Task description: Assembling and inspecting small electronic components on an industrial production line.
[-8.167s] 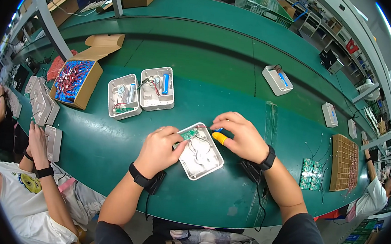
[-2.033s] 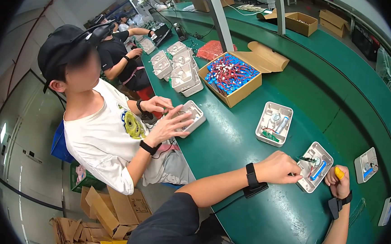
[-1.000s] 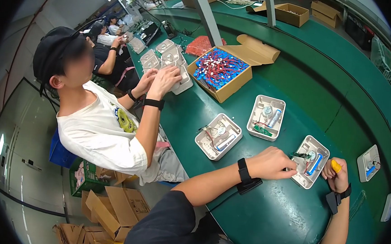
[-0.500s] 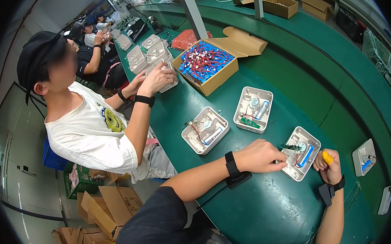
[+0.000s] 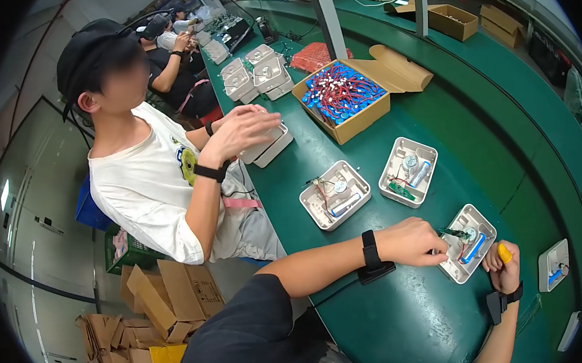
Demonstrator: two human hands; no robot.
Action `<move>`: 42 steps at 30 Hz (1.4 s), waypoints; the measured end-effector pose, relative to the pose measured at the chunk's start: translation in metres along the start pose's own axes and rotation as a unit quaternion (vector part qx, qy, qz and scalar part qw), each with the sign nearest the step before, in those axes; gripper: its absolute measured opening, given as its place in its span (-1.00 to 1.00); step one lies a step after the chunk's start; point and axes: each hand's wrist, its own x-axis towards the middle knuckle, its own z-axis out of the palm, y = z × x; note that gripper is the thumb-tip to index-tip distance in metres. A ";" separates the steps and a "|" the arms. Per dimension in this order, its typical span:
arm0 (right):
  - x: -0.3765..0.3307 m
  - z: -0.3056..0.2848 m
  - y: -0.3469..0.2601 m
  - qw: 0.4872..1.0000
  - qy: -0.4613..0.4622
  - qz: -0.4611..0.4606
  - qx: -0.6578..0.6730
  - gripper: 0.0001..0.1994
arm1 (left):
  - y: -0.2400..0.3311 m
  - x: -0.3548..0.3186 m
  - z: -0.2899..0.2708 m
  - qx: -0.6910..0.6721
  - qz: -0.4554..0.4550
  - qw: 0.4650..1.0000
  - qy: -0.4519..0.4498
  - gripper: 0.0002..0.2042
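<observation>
An open white plastic housing lies on the green table between my hands. Inside it are a blue cylindrical battery, a round speaker-like part, wires and a green circuit board at its left edge. My left hand is closed, fingers bent and fingertips at the housing's left side. What they pinch, if anything, is hidden. My right hand, with a yellow finger cot on one digit, is curled closed beside the right wall. Its palm side is hidden, so I cannot make out anything in it.
Two similar filled housings stand left of mine, another at the far right. A cardboard box holds blue batteries with red wires. At left a co-worker's hands rest over stacked housings; more stacks stand behind.
The view has shifted, so the table scene sits further right. The co-worker's hands and the housings under them have come nearer, apart from the other stacks. My hands stay beside the same housing.
</observation>
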 end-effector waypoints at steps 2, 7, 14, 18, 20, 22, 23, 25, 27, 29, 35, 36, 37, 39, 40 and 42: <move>0.002 0.001 0.001 1.000 -0.005 0.001 0.001 -0.49 | -0.002 -0.002 -0.002 -0.016 -0.021 0.999 -0.018 -0.80; 0.004 -0.002 0.003 1.000 -0.004 -0.002 0.014 -0.48 | -0.004 0.000 0.000 -0.015 -0.011 0.999 -0.035 -0.80; 0.007 -0.010 -0.006 0.998 -0.051 0.036 0.023 -0.46 | -0.004 0.001 0.000 -0.016 -0.024 0.999 -0.016 -0.77; 0.007 -0.011 -0.003 0.998 -0.039 0.046 0.018 -0.44 | 0.000 0.002 -0.001 0.006 -0.019 0.999 -0.033 -0.73; 0.009 -0.010 -0.003 0.998 -0.034 0.046 0.019 -0.44 | 0.002 0.001 -0.004 0.017 -0.014 0.999 -0.040 -0.72; 0.009 -0.006 -0.004 0.999 -0.024 0.044 0.004 -0.45 | 0.006 -0.004 -0.005 0.026 -0.004 0.998 -0.053 -0.69; 0.008 -0.004 -0.005 0.999 -0.014 0.043 -0.009 -0.46 | 0.008 -0.005 -0.005 0.030 0.001 0.998 -0.059 -0.67; 0.005 -0.002 -0.002 0.999 -0.002 0.040 -0.025 -0.47 | 0.005 -0.007 -0.006 0.041 0.003 0.997 -0.060 -0.66; -0.003 -0.009 0.003 0.986 0.043 0.059 -0.148 -0.57 | 0.004 -0.004 -0.004 0.060 0.010 0.996 -0.063 -0.65; 0.005 0.004 -0.014 0.973 0.063 0.057 -0.215 -0.62 | -0.001 -0.003 -0.003 0.061 0.019 0.996 -0.055 -0.64; -0.012 0.100 -0.071 0.689 -0.049 -0.106 -0.716 -0.80 | 0.002 0.000 0.003 0.095 0.019 0.993 -0.060 -0.61; -0.012 0.104 -0.063 0.663 -0.028 -0.152 -0.733 -0.74 | 0.002 -0.003 -0.003 0.099 0.005 0.992 -0.080 -0.61; -0.008 0.105 -0.057 0.656 -0.026 -0.145 -0.740 -0.69 | 0.004 -0.007 -0.011 0.107 -0.010 0.990 -0.090 -0.60; -0.003 0.115 -0.055 0.646 -0.022 -0.121 -0.754 -0.62 | -0.003 -0.009 -0.015 0.099 0.003 0.991 -0.093 -0.66; 0.002 0.120 -0.051 0.644 -0.024 -0.111 -0.756 -0.60 | -0.001 -0.011 -0.022 0.093 0.002 0.991 -0.100 -0.67; -0.003 0.123 -0.056 0.622 -0.013 -0.065 -0.780 -0.60 | 0.006 0.000 -0.024 0.075 0.016 0.991 -0.110 -0.69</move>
